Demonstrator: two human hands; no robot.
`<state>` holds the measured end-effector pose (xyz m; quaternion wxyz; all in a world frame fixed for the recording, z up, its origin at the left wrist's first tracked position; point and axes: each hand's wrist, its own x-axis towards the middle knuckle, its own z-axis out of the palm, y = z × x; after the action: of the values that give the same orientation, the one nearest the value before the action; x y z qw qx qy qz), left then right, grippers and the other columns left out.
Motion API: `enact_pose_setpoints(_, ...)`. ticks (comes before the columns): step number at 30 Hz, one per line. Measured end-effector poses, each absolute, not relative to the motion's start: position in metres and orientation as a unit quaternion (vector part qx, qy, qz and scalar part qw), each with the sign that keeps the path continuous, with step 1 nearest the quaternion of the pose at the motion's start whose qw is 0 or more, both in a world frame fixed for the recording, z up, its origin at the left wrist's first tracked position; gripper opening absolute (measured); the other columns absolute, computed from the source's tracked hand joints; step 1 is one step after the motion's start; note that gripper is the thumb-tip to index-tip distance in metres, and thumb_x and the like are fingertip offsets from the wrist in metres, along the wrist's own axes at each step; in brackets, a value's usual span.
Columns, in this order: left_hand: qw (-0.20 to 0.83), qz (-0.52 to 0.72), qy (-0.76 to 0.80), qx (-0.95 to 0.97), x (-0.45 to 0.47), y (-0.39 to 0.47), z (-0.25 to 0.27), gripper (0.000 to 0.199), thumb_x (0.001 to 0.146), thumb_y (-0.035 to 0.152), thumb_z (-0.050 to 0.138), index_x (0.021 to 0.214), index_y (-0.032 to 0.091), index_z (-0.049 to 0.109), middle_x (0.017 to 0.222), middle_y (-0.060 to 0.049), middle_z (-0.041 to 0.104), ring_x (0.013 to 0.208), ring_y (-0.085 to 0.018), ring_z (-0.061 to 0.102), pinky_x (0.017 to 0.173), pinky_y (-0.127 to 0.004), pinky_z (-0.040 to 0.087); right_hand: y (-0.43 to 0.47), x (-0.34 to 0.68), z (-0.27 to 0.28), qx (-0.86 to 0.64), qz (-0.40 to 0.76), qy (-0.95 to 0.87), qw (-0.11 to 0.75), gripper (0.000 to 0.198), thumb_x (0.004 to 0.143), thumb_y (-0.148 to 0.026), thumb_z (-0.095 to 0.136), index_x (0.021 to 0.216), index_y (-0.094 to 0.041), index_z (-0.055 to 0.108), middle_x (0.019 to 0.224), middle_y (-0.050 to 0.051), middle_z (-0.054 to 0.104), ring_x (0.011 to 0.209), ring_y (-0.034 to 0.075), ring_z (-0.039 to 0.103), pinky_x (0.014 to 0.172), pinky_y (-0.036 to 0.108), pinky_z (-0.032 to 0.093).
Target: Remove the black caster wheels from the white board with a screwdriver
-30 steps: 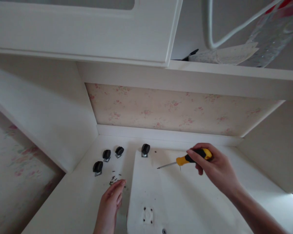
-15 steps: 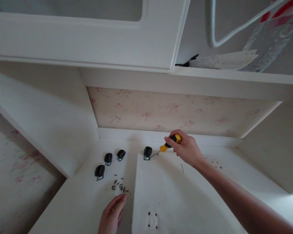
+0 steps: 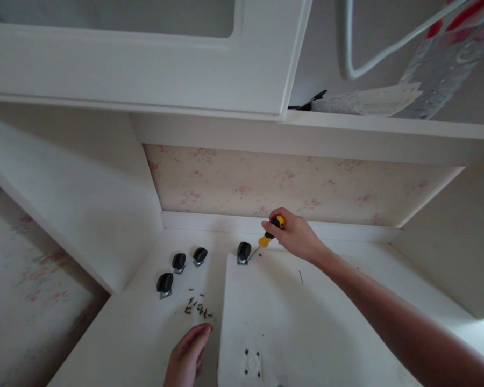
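Note:
My right hand [image 3: 296, 234] grips a yellow and black screwdriver [image 3: 271, 232]. Its tip meets the metal plate of a black caster wheel [image 3: 244, 251], which stands on the corner of a white board [image 3: 298, 322]. Just below a scatter of small dark screws [image 3: 197, 307], my left hand [image 3: 187, 352] is closed, thumb and fingers pinched together; whatever may be between them is too small to make out. Three more casters lie on the white surface left of the board: one nearer [image 3: 165, 284], one behind it [image 3: 179, 262] and one further right [image 3: 200, 256].
A white cabinet door [image 3: 145, 70] hangs overhead, beside an open shelf [image 3: 387, 124] holding a clear plastic bottle [image 3: 439, 70]. A white cable [image 3: 403, 45] dangles at the upper right. Side panels [image 3: 64, 177] enclose the surface, with floral wallpaper [image 3: 286, 183] behind.
My right hand has shifted a little left and up, and the screwdriver stands steeper, its tip still at the caster plate. My left hand has barely moved.

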<state>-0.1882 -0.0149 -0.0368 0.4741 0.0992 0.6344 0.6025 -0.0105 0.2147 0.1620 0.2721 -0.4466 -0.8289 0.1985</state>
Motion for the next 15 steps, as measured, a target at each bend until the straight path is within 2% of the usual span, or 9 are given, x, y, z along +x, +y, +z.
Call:
enact_pose_setpoints(4,0.46,0.577,0.665,0.117,-0.186,-0.01,-0.032,0.042,0.054,0.049,0.079,0.082,0.018,0.075,0.084,-0.008,0.074,0.078,-0.023,0.066,0.061,-0.027,0.047,0.22,-0.03,0.18,-0.389,0.167,-0.884,0.198,0.03,0.094,-0.048,0.036,0.101,-0.022,0.051,0.085,0.005,0.068,0.074,0.018,0.061,0.064,0.027,0.041)
enact_pose_setpoints(7,0.46,0.54,0.689,0.15,-0.186,-0.008,-0.032,0.05,0.053,0.056,0.076,0.085,0.017,0.075,0.085,-0.008,0.074,0.076,-0.023,0.065,0.057,-0.026,0.045,0.221,-0.044,0.194,-0.371,0.093,-0.918,0.101,0.036,0.096,-0.048,0.026,0.107,-0.022,0.05,0.099,0.008,0.069,0.082,0.02,0.064,0.066,0.029,0.043)
enact_pose_setpoints(12,0.462,0.505,0.703,0.193,-0.185,-0.012,-0.039,0.052,0.059,0.062,0.069,0.089,0.019,0.074,0.09,-0.007,0.075,0.082,-0.025,0.066,0.057,-0.026,0.047,0.224,-0.059,0.214,-0.377,0.006,-0.926,0.021,0.056,0.091,-0.06,0.026,0.107,-0.018,0.06,0.101,0.02,0.069,0.094,0.036,0.064,0.072,0.044,0.045)
enact_pose_setpoints(15,0.458,0.507,0.7,0.206,-0.186,-0.013,-0.042,0.053,0.059,0.063,0.069,0.088,0.019,0.074,0.092,-0.008,0.075,0.083,-0.027,0.067,0.061,-0.028,0.05,0.225,-0.065,0.223,-0.37,-0.013,-0.929,-0.015,0.06,0.089,-0.063,0.029,0.113,-0.018,0.061,0.103,0.02,0.069,0.097,0.038,0.063,0.074,0.047,0.046)
